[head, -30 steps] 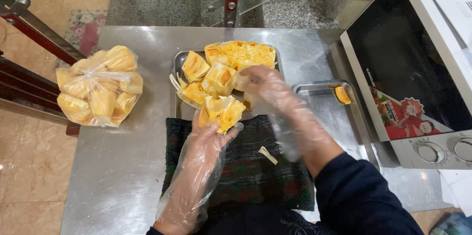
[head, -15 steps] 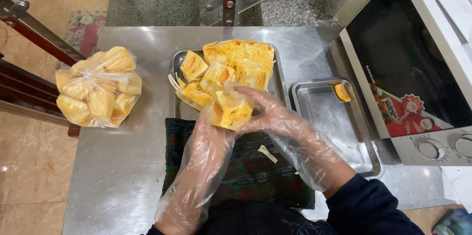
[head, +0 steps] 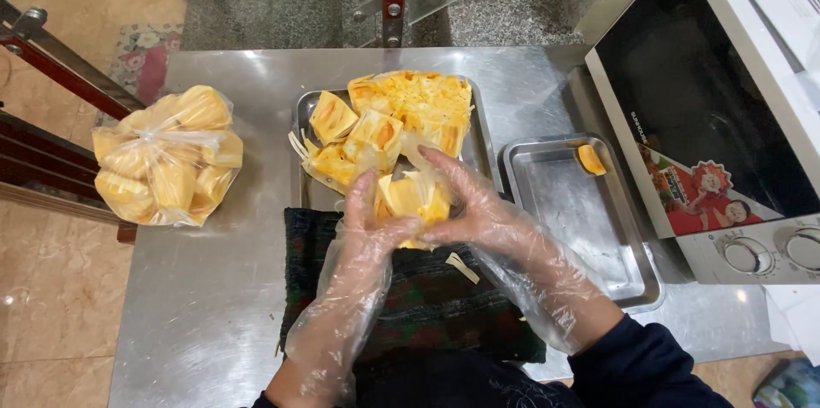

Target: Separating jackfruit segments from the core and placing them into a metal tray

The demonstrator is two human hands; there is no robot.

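that jackfruit chunk [head: 412, 199] looks soft, sticky and slippery, so both gloved hands, left hand [head: 369, 228] and right hand [head: 478, 211], have fingers clamped on its firmer rind edges at 9 and 3 o'clock.

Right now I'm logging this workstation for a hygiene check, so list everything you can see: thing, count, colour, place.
steel table: one, silver, under everything
fruit tray: one, silver, table centre, piled with yellow fruit chunks
side tray: one, silver, right of the fruit tray, with one yellow-orange fruit bit in its far corner
bag of fruit: one, clear plastic with yellow pieces, table's left edge
cloth: one, dark plaid, near edge under the hands
microwave: one, white with a dark door, right
held fruit piece: one, yellow, between both hands
left hand: clear glove, grip on the piece
right hand: clear glove, grip on the piece
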